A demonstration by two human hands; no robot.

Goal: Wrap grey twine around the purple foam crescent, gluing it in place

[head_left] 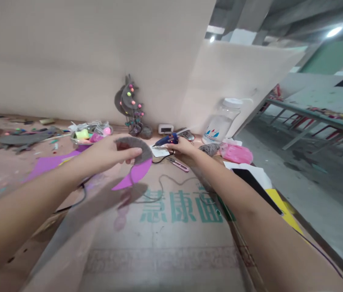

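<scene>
My left hand [110, 154] is closed on a crescent-shaped felt piece [136, 162], grey on top and purple below, held up above the cardboard-covered table [165, 243]. My right hand [182, 148] reaches further back and grips a blue glue gun [167, 140], whose tip points left over a small white paper [159, 152]. The gun's black cord [159, 190] trails across the cardboard toward me.
A pink-handled cutter [177, 164] lies by my right hand. Behind stand a felt moon ornament with coloured balls [130, 105], a bowl of craft bits [91, 134], a clear plastic jar [221, 121] and a pink bag [235, 154]. Purple felt sheet [50, 162] lies left; black, white and yellow sheets [262, 182] right.
</scene>
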